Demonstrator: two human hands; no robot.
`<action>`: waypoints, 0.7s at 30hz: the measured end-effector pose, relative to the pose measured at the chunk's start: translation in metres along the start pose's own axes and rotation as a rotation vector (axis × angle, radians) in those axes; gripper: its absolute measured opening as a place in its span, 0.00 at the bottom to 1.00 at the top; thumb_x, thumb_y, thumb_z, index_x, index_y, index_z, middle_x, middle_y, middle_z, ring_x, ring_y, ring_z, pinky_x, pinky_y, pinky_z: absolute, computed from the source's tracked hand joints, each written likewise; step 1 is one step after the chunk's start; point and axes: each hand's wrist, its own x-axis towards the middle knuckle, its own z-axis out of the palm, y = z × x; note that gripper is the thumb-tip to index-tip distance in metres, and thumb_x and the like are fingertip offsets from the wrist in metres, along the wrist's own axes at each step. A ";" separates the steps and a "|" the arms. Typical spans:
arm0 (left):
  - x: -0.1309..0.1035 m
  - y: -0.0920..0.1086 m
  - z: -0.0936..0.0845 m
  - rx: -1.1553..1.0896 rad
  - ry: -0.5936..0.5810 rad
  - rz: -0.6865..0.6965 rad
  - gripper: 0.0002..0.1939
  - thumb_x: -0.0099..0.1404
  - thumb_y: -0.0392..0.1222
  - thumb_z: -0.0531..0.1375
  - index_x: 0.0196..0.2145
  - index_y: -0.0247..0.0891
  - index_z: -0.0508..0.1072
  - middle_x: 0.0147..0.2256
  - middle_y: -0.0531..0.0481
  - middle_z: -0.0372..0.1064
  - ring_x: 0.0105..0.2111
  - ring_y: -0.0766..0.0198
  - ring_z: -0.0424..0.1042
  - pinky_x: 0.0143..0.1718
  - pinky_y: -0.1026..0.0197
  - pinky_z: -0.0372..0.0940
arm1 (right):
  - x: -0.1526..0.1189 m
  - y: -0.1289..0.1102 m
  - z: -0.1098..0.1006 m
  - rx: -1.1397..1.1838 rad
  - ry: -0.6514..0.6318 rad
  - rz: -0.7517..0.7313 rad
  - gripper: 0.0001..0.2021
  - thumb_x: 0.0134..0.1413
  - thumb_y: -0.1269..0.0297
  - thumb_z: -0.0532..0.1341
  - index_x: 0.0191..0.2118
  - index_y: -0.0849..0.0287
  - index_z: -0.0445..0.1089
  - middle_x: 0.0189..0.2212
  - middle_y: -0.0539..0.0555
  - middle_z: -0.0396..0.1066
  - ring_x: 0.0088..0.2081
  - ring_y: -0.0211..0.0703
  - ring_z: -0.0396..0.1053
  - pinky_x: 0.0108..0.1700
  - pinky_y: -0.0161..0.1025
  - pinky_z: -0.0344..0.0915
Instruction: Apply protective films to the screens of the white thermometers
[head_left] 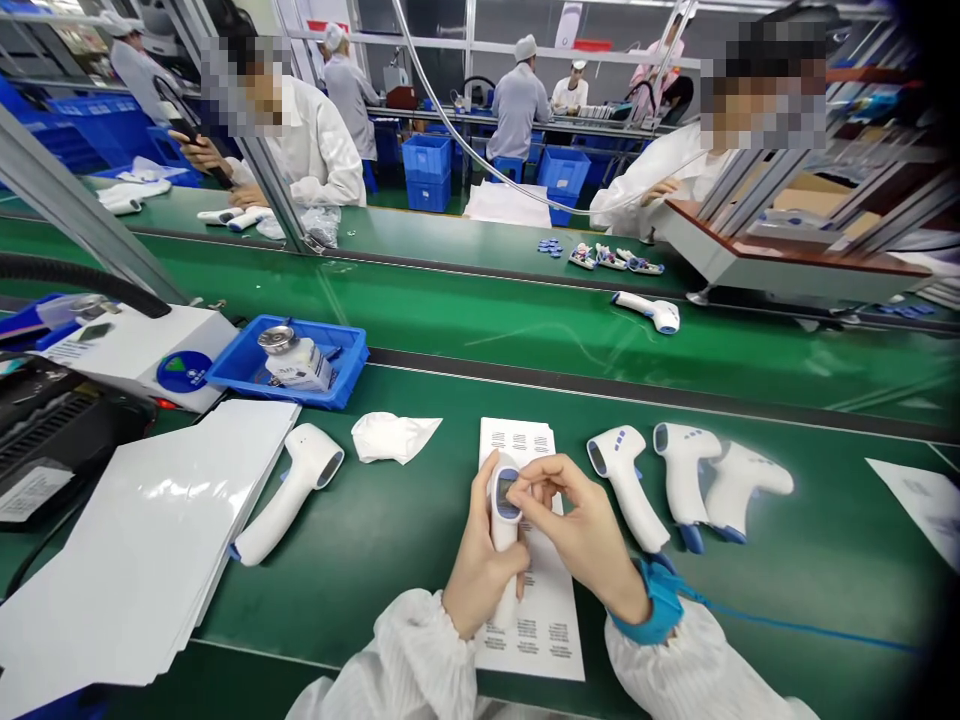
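My left hand point(484, 570) is wrapped round a white handheld infrared thermometer point(503, 532), held upright with its small screen facing me. At that screen, the thumb and fingers of my right hand point(589, 528) are pinched together; whatever lies between them is too small to make out. A blue strap point(661, 603) circles my right wrist. Beneath both hands lies a sheet of printed labels point(551, 650). To the right rest several more thermometers point(631, 490), and another thermometer point(294, 492) is on the left.
A crumpled white tissue point(391, 437) lies near a blue tray point(345, 375) holding a metal-capped bottle point(298, 362). White sheets point(161, 520) are stacked at left beside a white box-shaped device point(150, 350). Beyond, a green conveyor belt point(465, 320) carries one thermometer point(652, 312). Co-workers sit opposite.
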 end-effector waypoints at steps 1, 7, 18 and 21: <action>0.000 0.000 0.001 0.003 0.009 0.000 0.51 0.50 0.27 0.57 0.65 0.56 0.41 0.54 0.45 0.64 0.18 0.74 0.65 0.15 0.68 0.61 | 0.000 0.001 0.001 0.010 0.007 -0.002 0.04 0.52 0.65 0.64 0.34 0.54 0.68 0.27 0.49 0.72 0.25 0.37 0.66 0.28 0.35 0.65; -0.001 0.003 0.006 0.020 0.057 0.011 0.49 0.50 0.28 0.57 0.65 0.54 0.43 0.53 0.43 0.65 0.15 0.76 0.61 0.14 0.69 0.59 | -0.001 0.004 0.004 0.035 0.051 0.001 0.05 0.52 0.65 0.64 0.35 0.55 0.68 0.27 0.49 0.71 0.26 0.37 0.68 0.28 0.35 0.66; 0.000 0.003 0.003 0.046 0.068 -0.023 0.51 0.50 0.28 0.58 0.66 0.57 0.42 0.51 0.44 0.67 0.14 0.77 0.61 0.15 0.67 0.61 | -0.002 0.007 0.003 0.015 0.064 -0.004 0.05 0.52 0.66 0.64 0.36 0.54 0.69 0.30 0.50 0.73 0.28 0.37 0.69 0.31 0.36 0.68; 0.000 0.004 0.003 0.053 0.041 -0.037 0.51 0.51 0.29 0.58 0.66 0.57 0.40 0.51 0.44 0.67 0.14 0.76 0.61 0.16 0.67 0.62 | -0.002 0.007 0.003 0.015 0.067 0.002 0.05 0.53 0.66 0.64 0.36 0.54 0.69 0.31 0.50 0.73 0.28 0.37 0.68 0.31 0.36 0.69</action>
